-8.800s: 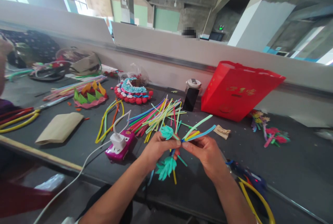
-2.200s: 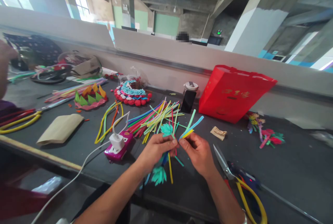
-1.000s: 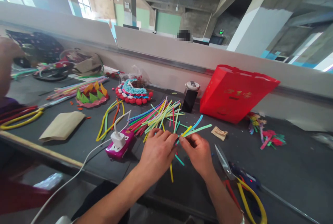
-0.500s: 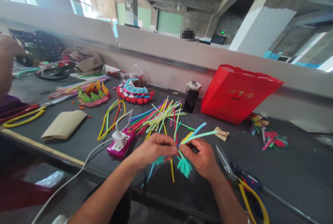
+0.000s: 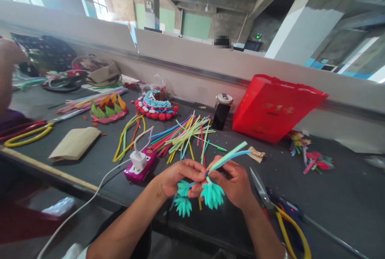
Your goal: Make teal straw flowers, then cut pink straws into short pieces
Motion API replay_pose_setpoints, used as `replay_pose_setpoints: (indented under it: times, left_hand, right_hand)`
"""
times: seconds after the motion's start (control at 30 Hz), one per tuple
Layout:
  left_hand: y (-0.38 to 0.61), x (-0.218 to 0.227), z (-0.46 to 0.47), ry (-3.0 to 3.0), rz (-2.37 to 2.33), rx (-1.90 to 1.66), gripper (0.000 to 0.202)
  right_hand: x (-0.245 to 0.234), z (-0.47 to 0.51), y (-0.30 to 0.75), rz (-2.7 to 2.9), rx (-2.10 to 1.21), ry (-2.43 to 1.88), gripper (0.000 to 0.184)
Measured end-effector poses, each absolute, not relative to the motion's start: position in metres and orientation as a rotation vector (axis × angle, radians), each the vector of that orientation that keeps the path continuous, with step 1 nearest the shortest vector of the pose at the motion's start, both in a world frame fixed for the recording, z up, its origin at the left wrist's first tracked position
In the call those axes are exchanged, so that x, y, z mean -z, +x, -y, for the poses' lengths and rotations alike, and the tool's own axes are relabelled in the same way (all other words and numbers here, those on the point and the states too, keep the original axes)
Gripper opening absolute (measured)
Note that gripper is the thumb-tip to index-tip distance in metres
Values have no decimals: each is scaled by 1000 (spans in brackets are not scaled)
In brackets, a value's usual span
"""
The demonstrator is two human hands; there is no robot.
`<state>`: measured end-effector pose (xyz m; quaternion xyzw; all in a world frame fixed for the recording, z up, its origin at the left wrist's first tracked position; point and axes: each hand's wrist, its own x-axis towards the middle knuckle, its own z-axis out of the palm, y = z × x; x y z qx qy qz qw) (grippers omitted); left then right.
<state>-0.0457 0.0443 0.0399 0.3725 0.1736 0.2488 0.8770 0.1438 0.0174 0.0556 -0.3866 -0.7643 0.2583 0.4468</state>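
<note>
My left hand [image 5: 183, 177] and my right hand [image 5: 231, 179] meet over the front of the dark table. Both are closed, pinching a bundle of pipe cleaners [image 5: 230, 156] where a dark blue piece shows at the join. Pale green and light blue stems stick out up and to the right. Below my fingers hangs a turquoise flower [image 5: 212, 194] with fluffy petals. Two more turquoise flowers [image 5: 183, 206] dangle under my left hand. My fingers partly hide the join. Behind my hands lies a loose pile of coloured pipe cleaners [image 5: 186, 134].
Scissors [image 5: 264, 195] with yellow handles lie by my right forearm. A purple power socket [image 5: 140, 166] with a white plug stands on the left. Farther back are a red bag [image 5: 276, 108], a cup [image 5: 224, 98] and a phone [image 5: 221, 116]. A person's arm [image 5: 7, 70] shows far left.
The stems in my hands have turned, and the yellow one no longer shows there. The turquoise flowers have swung into fuller view below my fingers. Both hands keep their grip.
</note>
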Motion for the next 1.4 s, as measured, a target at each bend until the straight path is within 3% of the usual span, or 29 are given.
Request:
replay_pose_setpoints:
  times: [0.37, 0.53, 0.73, 1.4]
  left_hand:
    - [-33, -58, -29, 2145, -1022, -1116, 11]
    - [-28, -50, -31, 1684, -918, -1076, 34]
    - [-35, -53, -39, 966, -609, -860, 24]
    - [-41, -42, -44, 738, -335, -612, 24]
  right_hand:
    - [-45, -28, 135, 1595, -469, -1248, 24]
    - [-47, -26, 135, 1557, -464, -1255, 24]
    - [-50, -22, 140, 1607, -772, -1026, 15]
    - [-53, -21, 147, 1802, -741, -1019, 18]
